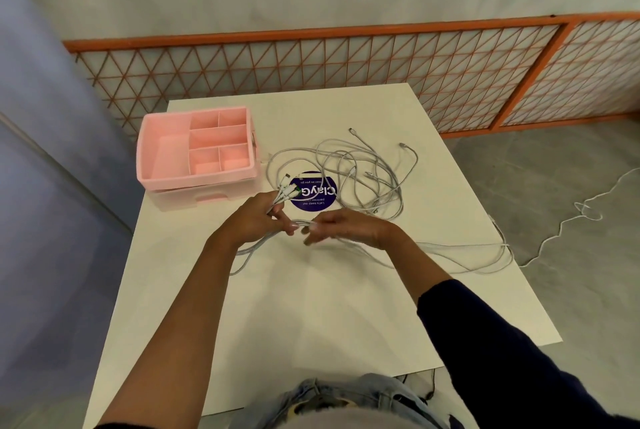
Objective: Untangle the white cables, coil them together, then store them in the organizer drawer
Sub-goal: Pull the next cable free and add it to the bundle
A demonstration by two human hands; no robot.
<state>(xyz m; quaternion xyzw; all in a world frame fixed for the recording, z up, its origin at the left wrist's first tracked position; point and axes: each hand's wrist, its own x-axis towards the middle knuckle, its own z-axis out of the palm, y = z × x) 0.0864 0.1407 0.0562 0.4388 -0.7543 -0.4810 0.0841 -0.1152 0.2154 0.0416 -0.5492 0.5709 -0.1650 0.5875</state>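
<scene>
Several white cables [363, 172] lie in loose tangled loops on the white table [311, 307], trailing right to the table's edge. My left hand [254, 217] is shut on a bunch of the cables just below their plug ends, which stick up past its fingers. My right hand [346, 226] pinches the same strands a little to the right, fingertips almost touching the left hand. The pink organizer [166, 151] stands at the table's back left, its top compartments empty and its lower drawer [194, 198] pulled slightly out.
A round purple sticker [313, 198] lies under the cable loops. An orange lattice fence [346, 61] runs behind the table. Another white cord [571, 217] lies on the grey floor to the right. A blue wall stands at left.
</scene>
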